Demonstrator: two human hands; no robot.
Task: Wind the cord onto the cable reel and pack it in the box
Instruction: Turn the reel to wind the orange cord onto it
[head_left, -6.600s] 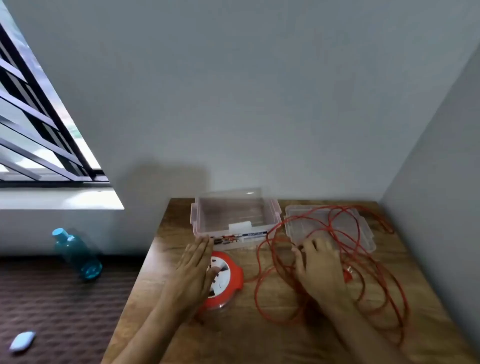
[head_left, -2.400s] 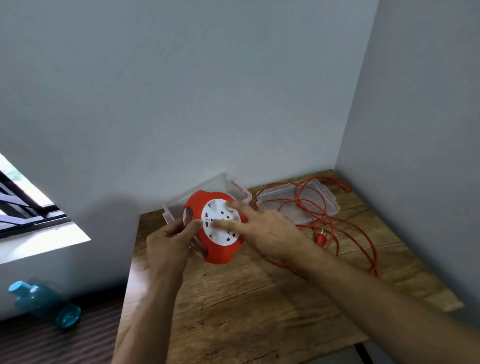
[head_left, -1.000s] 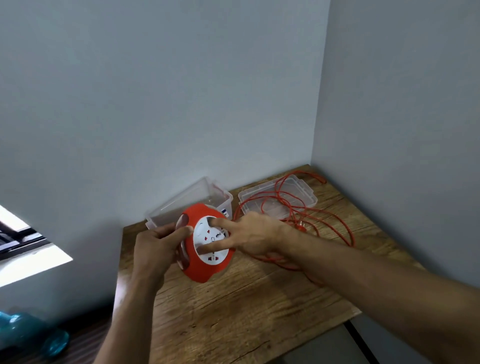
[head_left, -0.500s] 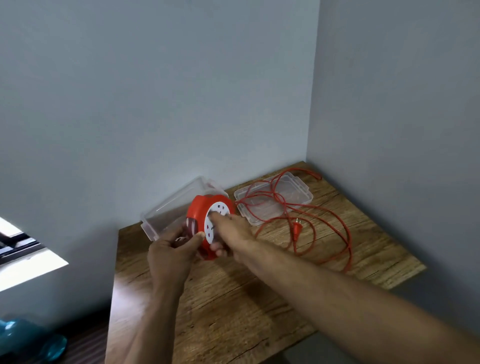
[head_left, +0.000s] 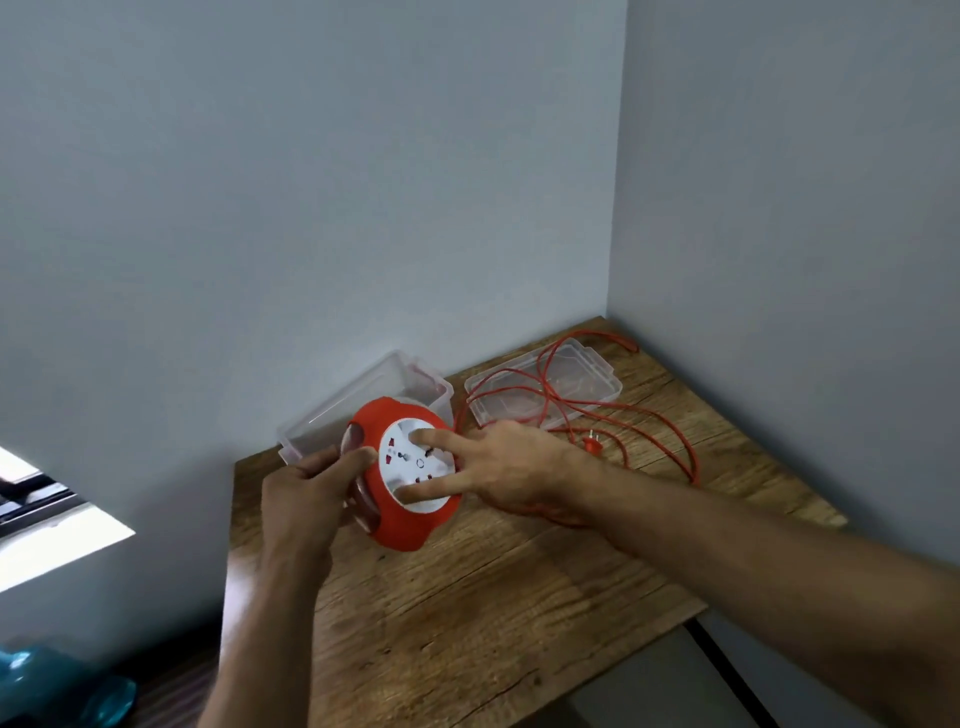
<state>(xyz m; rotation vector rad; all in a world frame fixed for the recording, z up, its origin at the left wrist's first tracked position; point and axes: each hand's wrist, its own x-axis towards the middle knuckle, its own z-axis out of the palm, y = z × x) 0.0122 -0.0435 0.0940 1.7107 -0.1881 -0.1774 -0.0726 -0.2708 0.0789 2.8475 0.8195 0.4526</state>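
We've got the cable reel (head_left: 410, 478) up off the counter (head_left: 493, 597), tilted, white socket face toward us. Our left hand (head_left: 311, 493) has its grip clamped on the reel's left rim, thumb over the edge. Our right hand (head_left: 498, 467) is spread, grip apart, two fingertips (head_left: 415, 437) pressed on the white disc. The orange cord (head_left: 649, 415) lies in loose loops to the right, draped across the clear lid (head_left: 602, 387), its plug (head_left: 589, 443) on the wood. The clear box (head_left: 363, 400) sits open just behind the reel. A blue bottle (head_left: 57, 691) lies on the floor, lower left.
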